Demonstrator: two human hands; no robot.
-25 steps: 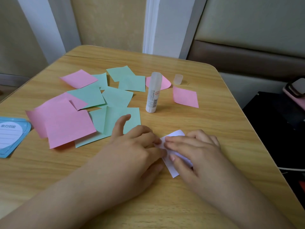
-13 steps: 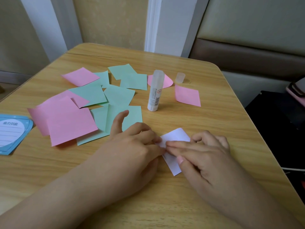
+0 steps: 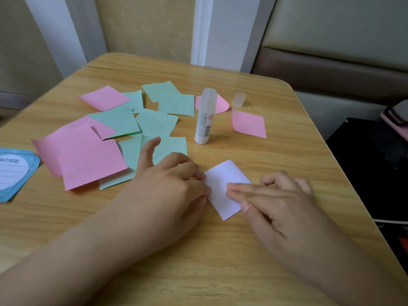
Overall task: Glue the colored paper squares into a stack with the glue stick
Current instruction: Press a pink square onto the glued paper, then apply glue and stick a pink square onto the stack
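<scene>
A single view is given, taken from a head-worn wide-angle camera directed forward and steeply down. The light wooden surface (image 3: 276, 151) is seen from close above its near edge, and the far wall is caught along the top.

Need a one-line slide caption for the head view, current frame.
Both hands, left and right, press a pale paper piece flat on the wooden table; uncapped glue stick stands beyond.
</scene>
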